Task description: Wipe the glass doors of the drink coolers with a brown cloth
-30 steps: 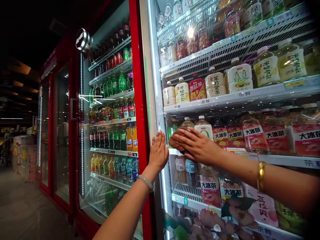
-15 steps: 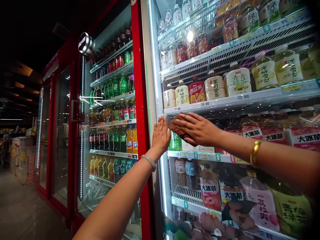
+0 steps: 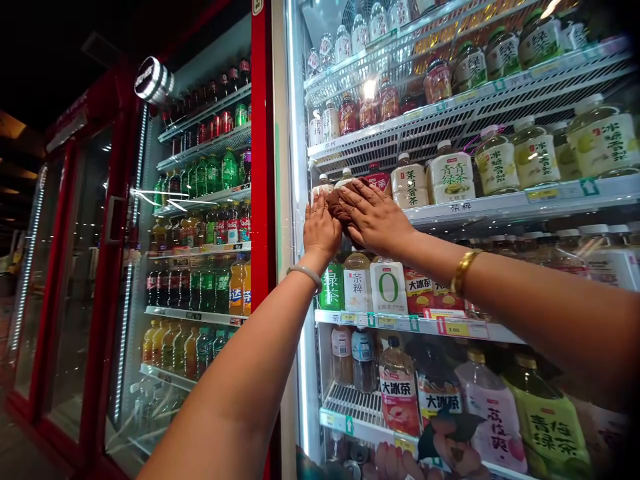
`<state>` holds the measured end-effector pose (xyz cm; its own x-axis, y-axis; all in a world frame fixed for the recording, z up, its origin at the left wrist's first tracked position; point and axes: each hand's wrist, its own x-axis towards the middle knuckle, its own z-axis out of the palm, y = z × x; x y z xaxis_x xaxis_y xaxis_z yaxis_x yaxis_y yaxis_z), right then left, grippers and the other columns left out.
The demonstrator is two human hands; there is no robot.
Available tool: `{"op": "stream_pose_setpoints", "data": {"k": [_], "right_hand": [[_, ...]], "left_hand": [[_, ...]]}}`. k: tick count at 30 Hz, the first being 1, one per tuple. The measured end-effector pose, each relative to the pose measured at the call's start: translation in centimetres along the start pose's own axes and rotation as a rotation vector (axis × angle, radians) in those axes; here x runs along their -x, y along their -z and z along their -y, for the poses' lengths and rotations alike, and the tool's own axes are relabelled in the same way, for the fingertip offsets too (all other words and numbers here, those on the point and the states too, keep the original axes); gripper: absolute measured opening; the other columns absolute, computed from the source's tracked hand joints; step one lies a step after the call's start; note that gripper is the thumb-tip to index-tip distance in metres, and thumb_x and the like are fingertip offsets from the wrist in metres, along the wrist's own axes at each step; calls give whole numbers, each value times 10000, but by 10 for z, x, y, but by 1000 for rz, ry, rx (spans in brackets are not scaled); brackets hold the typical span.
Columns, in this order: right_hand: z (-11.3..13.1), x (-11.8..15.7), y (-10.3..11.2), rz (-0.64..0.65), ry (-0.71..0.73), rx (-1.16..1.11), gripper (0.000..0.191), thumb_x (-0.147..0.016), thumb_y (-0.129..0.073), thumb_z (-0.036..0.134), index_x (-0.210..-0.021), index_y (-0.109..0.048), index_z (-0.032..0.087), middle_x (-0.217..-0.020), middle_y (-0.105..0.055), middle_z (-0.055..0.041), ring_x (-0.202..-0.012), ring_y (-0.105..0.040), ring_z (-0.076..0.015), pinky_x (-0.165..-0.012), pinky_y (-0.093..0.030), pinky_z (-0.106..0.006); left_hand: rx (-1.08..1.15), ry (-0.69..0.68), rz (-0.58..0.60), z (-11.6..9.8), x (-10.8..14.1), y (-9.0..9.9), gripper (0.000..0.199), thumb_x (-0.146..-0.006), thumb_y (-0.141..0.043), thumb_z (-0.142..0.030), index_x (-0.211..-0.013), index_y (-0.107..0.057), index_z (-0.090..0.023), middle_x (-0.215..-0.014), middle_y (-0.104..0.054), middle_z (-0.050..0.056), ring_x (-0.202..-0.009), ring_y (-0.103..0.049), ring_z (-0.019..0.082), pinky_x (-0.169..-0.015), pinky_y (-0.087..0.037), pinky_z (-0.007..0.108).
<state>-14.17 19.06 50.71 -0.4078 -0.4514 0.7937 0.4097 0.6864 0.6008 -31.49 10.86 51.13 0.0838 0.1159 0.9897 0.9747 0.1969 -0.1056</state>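
Note:
My right hand point(image 3: 377, 217) presses a dark brown cloth point(image 3: 340, 205) flat against the glass door point(image 3: 350, 363) of a lit drinks fridge. Most of the cloth is hidden under the palm and fingers. Close beside it, my left hand point(image 3: 321, 230) lies with fingers stretched upward on the glass, near the door's left side. It holds nothing that I can see. Behind the glass, bottles of tea stand on white shelves, among them a white bottle with a green zero point(image 3: 389, 287) just below the hands.
A red-framed fridge point(image 3: 263, 133) full of soda bottles stands to the left, with further red glass-doored cabinets point(image 3: 75, 280) beyond. A round silver sign point(image 3: 153, 80) juts out from it. Flower shapes point(image 3: 450, 440) show low on the glass.
My right hand and the cloth have moved up the glass, now in front of the shelf above. My left hand has shifted up slightly, and the view has turned right.

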Motion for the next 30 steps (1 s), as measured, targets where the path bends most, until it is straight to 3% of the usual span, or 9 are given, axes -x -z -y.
{"op": "stream_pose_setpoints", "data": {"k": [3,7,9,12,16,20,24,27,30], "right_hand": [[-29,17,18,5,77,30,667,-1018,-433,421,-1612,-372,124,-1720,-318,-106,-1632,-170,-302,-1332,-170,-532],[-55,5,21,-73,-136,32,716,-967,-529,424,-1597,-401,108,-1717,-313,-144,-1620,-178,-366,-1315,-153,-592],[-47,-8,12,-98,-211,14,705,-967,-531,431,-1586,-422,110,-1725,-296,-142,-1618,-169,-390,-1315,-132,-623],[-19,-16,-4,-111,-194,-21,666,-994,-484,418,-1598,-410,145,-1733,-288,-107,-1626,-158,-371,-1326,-139,-621],[-4,9,1,-66,-59,-26,703,-1014,-451,403,-1649,-299,142,-1733,-282,-116,-1637,-142,-329,-1334,-175,-577],[-43,42,32,9,66,33,718,-1010,-457,399,-1659,-262,162,-1729,-292,-106,-1638,-143,-312,-1320,-191,-587],[-73,33,40,-74,-145,79,723,-975,-511,426,-1619,-359,134,-1723,-303,-128,-1623,-168,-367,-1307,-175,-624],[-58,10,21,-144,-273,63,709,-958,-541,433,-1588,-413,136,-1722,-307,-128,-1618,-167,-390,-1297,-163,-667],[-30,5,9,-109,-209,46,664,-992,-498,428,-1594,-412,161,-1726,-310,-93,-1623,-177,-346,-1322,-174,-610]], "left_hand": [[-22,-26,-1,-2,4,0,654,-1008,-346,-253,-1641,-297,-97,-1742,-277,128,-1638,-193,231,-1356,-93,479],[-44,-119,26,-6,4,0,651,-1017,-332,-256,-1659,-282,-158,-1764,-234,63,-1643,-163,205,-1357,-74,457],[-46,-134,35,-6,3,0,648,-1018,-332,-260,-1660,-287,-181,-1760,-252,47,-1641,-171,200,-1358,-77,451],[-58,-127,39,-7,4,0,633,-1023,-306,-268,-1642,-325,-136,-1744,-295,80,-1637,-195,208,-1359,-89,445],[-62,-122,47,-7,4,1,635,-1015,-296,-256,-1618,-353,-65,-1729,-323,117,-1633,-211,208,-1359,-95,415],[-29,-115,30,-5,6,1,637,-1018,-323,-277,-1640,-331,-139,-1739,-307,86,-1631,-220,216,-1359,-104,447],[-7,-82,29,-11,7,-1,639,-1017,-346,-272,-1649,-317,-183,-1740,-307,67,-1630,-224,218,-1357,-109,475],[-25,24,45,-29,7,-2,663,-1019,-343,-281,-1657,-273,-112,-1753,-254,109,-1641,-176,239,-1357,-103,482],[-65,139,57,-49,7,-1,684,-1013,-335,-271,-1651,-239,-42,-1758,-209,152,-1646,-148,257,-1359,-98,490]]}}
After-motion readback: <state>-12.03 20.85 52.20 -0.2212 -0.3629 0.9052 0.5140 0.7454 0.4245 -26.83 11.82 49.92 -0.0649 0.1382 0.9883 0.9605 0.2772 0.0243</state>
